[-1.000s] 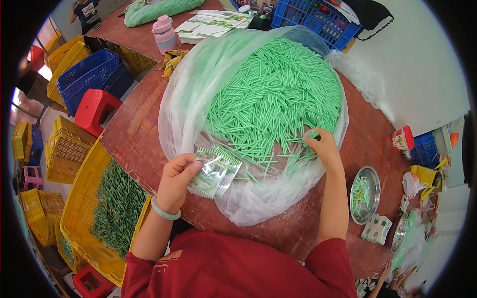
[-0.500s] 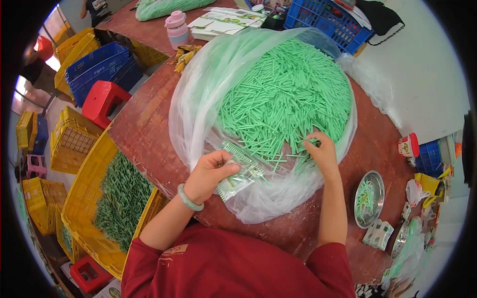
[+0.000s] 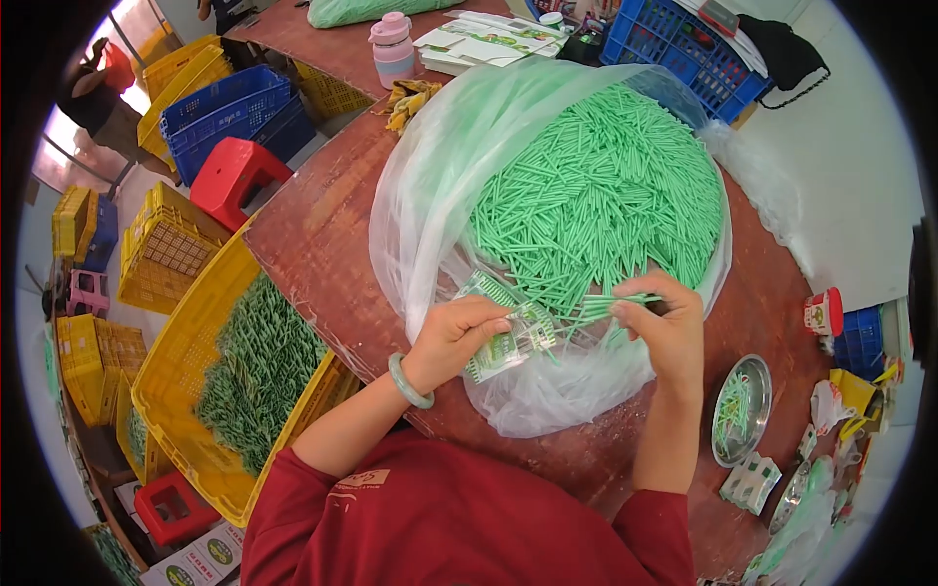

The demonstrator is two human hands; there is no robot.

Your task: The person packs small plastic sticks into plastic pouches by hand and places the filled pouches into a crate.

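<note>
A large heap of short green sticks (image 3: 596, 186) lies in an open clear plastic bag (image 3: 415, 210) on the red-brown table. My left hand (image 3: 454, 337) pinches a small clear packet with green print (image 3: 503, 347), at the near left edge of the heap. Between the thumb and fingers of my right hand (image 3: 664, 317) are several green sticks (image 3: 611, 308), their ends pointing left toward the packet. The exact number of held sticks cannot be made out.
A yellow crate (image 3: 166, 391) of dark green packets stands left of the table (image 3: 313, 254). On the right is a metal bowl (image 3: 743, 410) with loose sticks. Farther back are a pink bottle (image 3: 393, 49), a blue crate (image 3: 674, 54) and a person (image 3: 103, 103).
My right hand has come up from the heap's near edge with several green sticks in its fingers. My left hand still holds the packet. The whole view has shifted slightly.
</note>
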